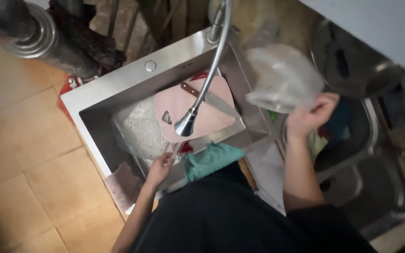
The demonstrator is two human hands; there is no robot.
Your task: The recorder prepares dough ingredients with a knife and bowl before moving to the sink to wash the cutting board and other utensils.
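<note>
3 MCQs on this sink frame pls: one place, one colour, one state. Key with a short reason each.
1. Where does the knife lie?
A. On the pink cutting board across the sink
B. On the floor tiles
C. In the raised hand

2. What colour is the cloth on the sink's near edge?
A. Yellow
B. Teal green
C. White

3. What is the right hand doing?
A. Resting flat on the counter
B. Gripping the faucet
C. Holding up a clear plastic bag

Key:
1 A: the knife, brown handle and all, rests on the pink cutting board that spans the sink.
2 B: the crumpled cloth is plainly teal green.
3 C: the right hand is raised with a blurred clear plastic bag pinched in it, while the left hand is down at the sink's front edge below the faucet.
</note>
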